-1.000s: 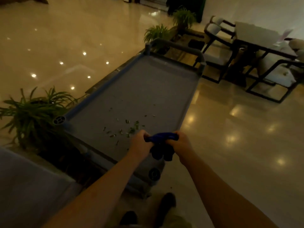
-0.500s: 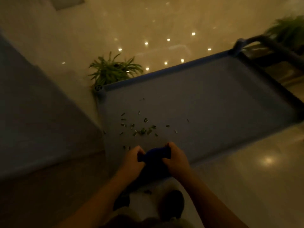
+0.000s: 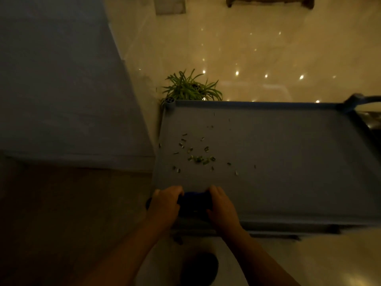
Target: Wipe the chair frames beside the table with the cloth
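i saw both hands closed on the dark blue cloth [image 3: 193, 201], bunched at the near edge of the grey cart top [image 3: 288, 162]: the left hand [image 3: 165, 205] gripped one end, the right hand [image 3: 221, 207] the other. small green leaf scraps [image 3: 198, 158] lay scattered over the tray just beyond the cloth. a potted plant [image 3: 191, 89] stood on the floor behind the cart's far left corner. the glossy pale floor [image 3: 247, 48] reflected ceiling lights. a dim grey surface [image 3: 57, 89] filled the left side. the room was dark.
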Tool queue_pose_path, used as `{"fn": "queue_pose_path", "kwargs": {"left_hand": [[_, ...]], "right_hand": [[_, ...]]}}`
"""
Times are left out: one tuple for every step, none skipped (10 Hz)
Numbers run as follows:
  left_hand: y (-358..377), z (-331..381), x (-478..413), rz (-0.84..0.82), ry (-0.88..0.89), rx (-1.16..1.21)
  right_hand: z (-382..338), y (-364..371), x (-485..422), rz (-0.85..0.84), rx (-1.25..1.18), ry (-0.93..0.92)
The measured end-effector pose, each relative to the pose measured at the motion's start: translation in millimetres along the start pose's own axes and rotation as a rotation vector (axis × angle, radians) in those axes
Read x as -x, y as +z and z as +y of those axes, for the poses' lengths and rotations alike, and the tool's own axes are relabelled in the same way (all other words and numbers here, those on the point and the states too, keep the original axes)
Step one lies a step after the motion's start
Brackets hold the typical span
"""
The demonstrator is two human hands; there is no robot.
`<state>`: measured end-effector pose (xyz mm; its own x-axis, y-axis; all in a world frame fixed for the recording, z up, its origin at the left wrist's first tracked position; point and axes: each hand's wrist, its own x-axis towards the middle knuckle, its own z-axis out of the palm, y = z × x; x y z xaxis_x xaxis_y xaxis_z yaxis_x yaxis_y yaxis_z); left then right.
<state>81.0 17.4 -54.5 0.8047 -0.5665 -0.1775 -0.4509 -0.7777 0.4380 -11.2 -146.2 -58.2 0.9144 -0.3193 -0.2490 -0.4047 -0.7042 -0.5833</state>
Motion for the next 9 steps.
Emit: {"fn": "queue_pose_path", "kwargs": {"left_hand": [[-5, 13, 2, -0.031, -0.051, -0.052], [-14, 21, 12, -0.071, -0.083, -0.12], [-9, 22, 26, -0.057, -0.062, -0.122], [-6, 24, 42, 0.056, -0.046, 0.025], [-14, 31, 67, 0.131, -0.055, 0.134], [-34, 28, 101, 0.163, -0.117, 0.182], [-55, 12, 141, 0.239, -0.237, 0.196], [-70, -6, 194, 0.359, -0.411, 0.199], [-71, -10, 246, 0.418, -0.612, 0.236]], "right_hand": [[-11, -4, 3, 0.023, 0.02, 0.03], [-23, -14, 12, 0.029, 0.07, 0.033], [-26, -24, 35, 0.083, 0.089, 0.044], [-23, -30, 64, 0.183, 0.088, 0.04], [-30, -32, 87, 0.258, 0.108, -0.031], [-57, -31, 98, 0.207, 0.146, -0.15], [-90, -23, 100, 0.107, 0.154, -0.281], [-132, -5, 108, -0.001, 0.111, -0.475], [-160, 4, 125, -0.115, 0.148, -0.659]]}}
